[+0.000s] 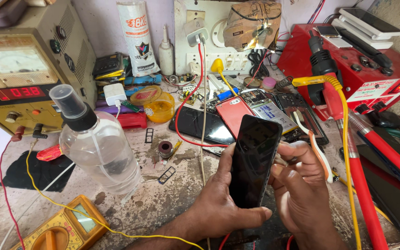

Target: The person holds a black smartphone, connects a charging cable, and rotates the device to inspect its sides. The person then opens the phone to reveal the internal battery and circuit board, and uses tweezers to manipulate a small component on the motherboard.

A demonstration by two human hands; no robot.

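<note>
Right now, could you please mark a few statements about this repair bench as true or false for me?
1. Both hands hold the black phone. True: the left hand cradles its side and the right hand grips the other.
2. The clear spray bottle lies on its side. False: it stands upright.
3. A yellow multimeter sits at the near left edge. True.
4. The red-backed phone is in the right hand. False: it lies on the bench beyond the hands.
5. The red station stands left of the bottle. False: it is at the far right.
</note>
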